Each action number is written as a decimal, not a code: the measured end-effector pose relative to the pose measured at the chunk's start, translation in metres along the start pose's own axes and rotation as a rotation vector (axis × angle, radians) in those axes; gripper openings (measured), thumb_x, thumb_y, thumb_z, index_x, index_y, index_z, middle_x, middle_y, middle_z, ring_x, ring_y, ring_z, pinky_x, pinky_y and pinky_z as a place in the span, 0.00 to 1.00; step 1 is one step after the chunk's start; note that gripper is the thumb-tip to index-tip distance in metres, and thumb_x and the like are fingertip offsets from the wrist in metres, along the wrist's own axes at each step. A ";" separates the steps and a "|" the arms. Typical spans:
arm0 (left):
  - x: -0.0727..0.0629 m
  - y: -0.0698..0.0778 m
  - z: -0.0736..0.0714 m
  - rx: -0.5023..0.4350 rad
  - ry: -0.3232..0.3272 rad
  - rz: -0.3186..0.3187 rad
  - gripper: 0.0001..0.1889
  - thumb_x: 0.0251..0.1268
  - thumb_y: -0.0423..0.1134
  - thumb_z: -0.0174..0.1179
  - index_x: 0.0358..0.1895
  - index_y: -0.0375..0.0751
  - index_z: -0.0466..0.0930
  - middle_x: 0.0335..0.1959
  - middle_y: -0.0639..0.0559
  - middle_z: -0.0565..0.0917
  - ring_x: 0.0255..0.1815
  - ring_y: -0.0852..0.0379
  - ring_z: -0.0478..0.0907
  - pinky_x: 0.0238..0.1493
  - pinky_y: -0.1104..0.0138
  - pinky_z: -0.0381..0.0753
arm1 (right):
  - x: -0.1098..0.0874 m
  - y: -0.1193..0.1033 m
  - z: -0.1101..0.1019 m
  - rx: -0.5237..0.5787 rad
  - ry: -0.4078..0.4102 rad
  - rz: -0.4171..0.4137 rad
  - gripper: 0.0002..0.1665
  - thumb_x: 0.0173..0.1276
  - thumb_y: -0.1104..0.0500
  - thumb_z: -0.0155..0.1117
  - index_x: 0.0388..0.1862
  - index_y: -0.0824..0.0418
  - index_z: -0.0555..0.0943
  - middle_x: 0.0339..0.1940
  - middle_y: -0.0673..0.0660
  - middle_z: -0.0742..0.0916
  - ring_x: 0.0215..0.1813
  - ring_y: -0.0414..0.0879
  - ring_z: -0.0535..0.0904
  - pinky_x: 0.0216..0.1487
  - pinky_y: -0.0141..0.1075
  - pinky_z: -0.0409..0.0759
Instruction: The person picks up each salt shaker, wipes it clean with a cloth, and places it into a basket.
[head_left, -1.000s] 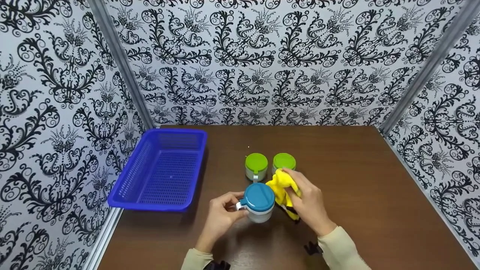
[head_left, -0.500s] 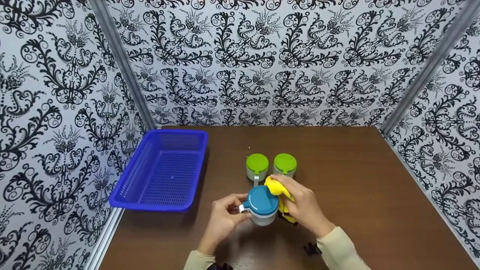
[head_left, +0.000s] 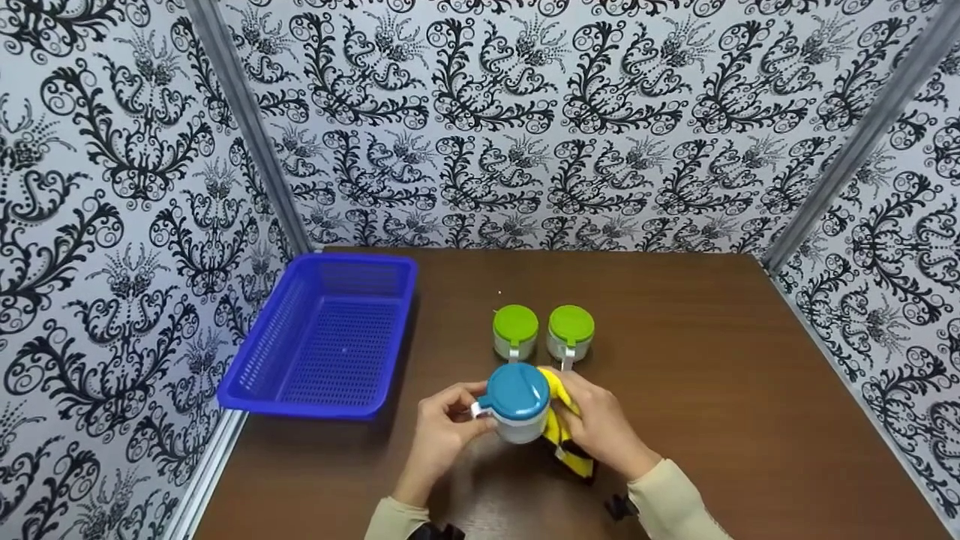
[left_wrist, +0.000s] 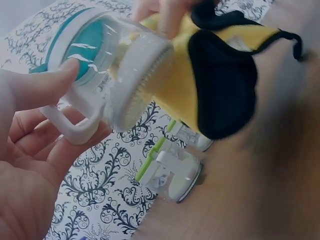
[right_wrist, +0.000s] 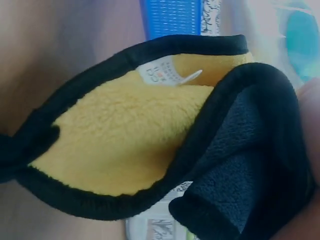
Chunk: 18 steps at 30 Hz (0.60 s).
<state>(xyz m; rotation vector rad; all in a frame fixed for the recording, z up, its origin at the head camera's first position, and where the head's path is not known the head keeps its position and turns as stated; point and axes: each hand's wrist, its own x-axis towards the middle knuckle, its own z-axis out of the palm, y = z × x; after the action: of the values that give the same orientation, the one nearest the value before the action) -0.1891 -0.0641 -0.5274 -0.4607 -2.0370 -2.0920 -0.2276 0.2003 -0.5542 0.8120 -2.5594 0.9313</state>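
Note:
My left hand (head_left: 442, 427) pinches the white handle of a clear jar with a blue lid (head_left: 517, 391), held above the table. In the left wrist view the jar (left_wrist: 112, 70) is tilted, its white base toward the right, with the thumb near the lid. My right hand (head_left: 600, 424) grips a yellow cloth (head_left: 556, 427) with dark edging against the jar's right side. The cloth (right_wrist: 125, 130) fills most of the right wrist view, showing a dark backing and a small label. Its fingers are partly hidden by the cloth and jar.
Two similar jars with green lids, a left one (head_left: 515, 324) and a right one (head_left: 571, 325), stand behind the hands. A blue perforated basket (head_left: 390, 352) sits at the left of the brown table (head_left: 712, 360). Patterned walls enclose the back and sides.
The right hand with the cloth has moved from the lid's upper right edge down along the jar's right side. The right green-lidded jar's handle now shows. The left hand keeps its hold.

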 end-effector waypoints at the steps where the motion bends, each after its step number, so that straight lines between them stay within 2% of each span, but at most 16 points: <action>1: 0.000 0.000 0.000 -0.002 0.009 -0.010 0.14 0.44 0.23 0.76 0.24 0.31 0.76 0.49 0.42 0.87 0.47 0.47 0.85 0.41 0.58 0.86 | -0.001 0.000 0.001 -0.007 -0.006 0.008 0.31 0.71 0.61 0.67 0.71 0.47 0.73 0.61 0.45 0.81 0.59 0.43 0.80 0.58 0.47 0.80; 10: 0.001 0.000 0.000 0.008 0.028 -0.034 0.14 0.46 0.25 0.77 0.25 0.31 0.77 0.50 0.42 0.87 0.48 0.47 0.85 0.43 0.54 0.86 | -0.005 -0.001 0.007 -0.022 0.012 0.063 0.31 0.70 0.60 0.68 0.71 0.48 0.74 0.59 0.43 0.82 0.57 0.39 0.80 0.56 0.43 0.81; 14: 0.002 -0.014 -0.001 0.016 0.025 -0.052 0.14 0.46 0.24 0.77 0.25 0.32 0.77 0.50 0.43 0.87 0.47 0.48 0.85 0.43 0.55 0.86 | -0.006 -0.001 0.006 0.029 0.032 0.081 0.33 0.67 0.61 0.71 0.70 0.49 0.75 0.62 0.40 0.81 0.60 0.38 0.79 0.59 0.43 0.79; 18: 0.005 -0.027 -0.001 0.017 0.029 -0.030 0.14 0.46 0.26 0.78 0.25 0.36 0.77 0.50 0.46 0.87 0.48 0.48 0.85 0.43 0.56 0.86 | -0.006 -0.001 0.004 0.060 0.086 0.075 0.34 0.67 0.61 0.71 0.71 0.50 0.74 0.64 0.39 0.80 0.61 0.38 0.78 0.60 0.43 0.79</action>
<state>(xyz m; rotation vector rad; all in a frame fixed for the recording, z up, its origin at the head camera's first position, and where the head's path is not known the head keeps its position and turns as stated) -0.2029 -0.0640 -0.5514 -0.3976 -2.0562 -2.0837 -0.2227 0.1992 -0.5593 0.6810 -2.5137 1.0469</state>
